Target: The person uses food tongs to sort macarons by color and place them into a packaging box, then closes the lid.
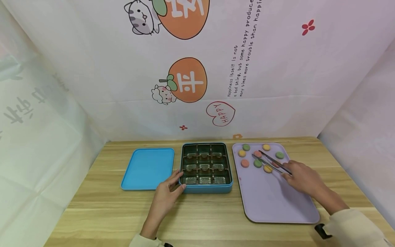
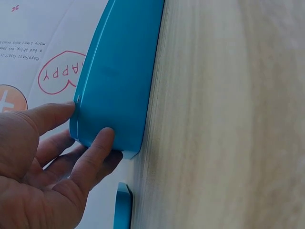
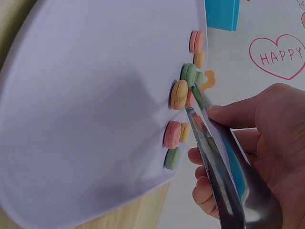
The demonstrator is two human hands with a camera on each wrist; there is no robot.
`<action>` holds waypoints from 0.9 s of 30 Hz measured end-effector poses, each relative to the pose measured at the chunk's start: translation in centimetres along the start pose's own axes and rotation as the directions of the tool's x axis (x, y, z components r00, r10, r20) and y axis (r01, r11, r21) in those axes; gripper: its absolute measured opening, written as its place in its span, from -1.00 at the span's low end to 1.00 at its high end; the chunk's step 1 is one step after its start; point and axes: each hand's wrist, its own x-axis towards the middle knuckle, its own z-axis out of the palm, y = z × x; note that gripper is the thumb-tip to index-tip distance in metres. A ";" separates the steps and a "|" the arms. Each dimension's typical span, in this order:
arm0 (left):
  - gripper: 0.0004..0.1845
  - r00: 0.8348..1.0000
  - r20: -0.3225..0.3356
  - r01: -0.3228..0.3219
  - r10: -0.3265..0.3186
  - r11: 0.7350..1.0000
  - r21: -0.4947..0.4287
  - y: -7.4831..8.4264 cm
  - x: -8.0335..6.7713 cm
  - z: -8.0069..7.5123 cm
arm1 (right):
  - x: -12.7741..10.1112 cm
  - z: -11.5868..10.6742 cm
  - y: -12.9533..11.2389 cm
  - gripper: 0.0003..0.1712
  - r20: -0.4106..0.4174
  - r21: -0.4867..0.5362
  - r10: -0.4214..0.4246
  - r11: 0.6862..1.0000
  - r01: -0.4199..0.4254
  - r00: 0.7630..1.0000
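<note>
My left hand grips the near left corner of a blue box, its thumb on the front wall and other fingers about the side and rim. Inside the box sits a clear plastic insert with several square compartments, no macarons in them. In my right hand is a pair of metal tongs, their tips parted around a pink macaron on the lilac tray. Whether the tips touch it I cannot tell. Green, yellow and pink macarons lie about the tips.
A blue lid lies flat on the wooden table, left of the box. Behind the table hangs a printed white cloth. The tray stands just right of the box, its macarons gathered at the far end.
</note>
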 end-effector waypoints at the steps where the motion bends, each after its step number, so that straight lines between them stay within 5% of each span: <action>1: -0.48 1.000 0.001 -0.001 0.001 1.000 -0.002 0.0 0.0 0.0 | 0.0 0.0 0.0 -0.58 0.004 0.000 0.002 1.000 -0.002 1.000; 14: -0.49 1.000 0.002 0.000 0.000 1.000 -0.002 0.0 0.0 0.0 | -0.2 0.4 -0.1 -0.76 -0.017 0.002 -0.028 1.000 0.028 0.999; 27: -0.48 1.000 0.001 0.008 -0.008 1.000 0.001 0.0 0.0 0.1 | -0.4 0.5 0.0 -0.72 -0.044 -0.003 -0.024 1.000 0.023 0.999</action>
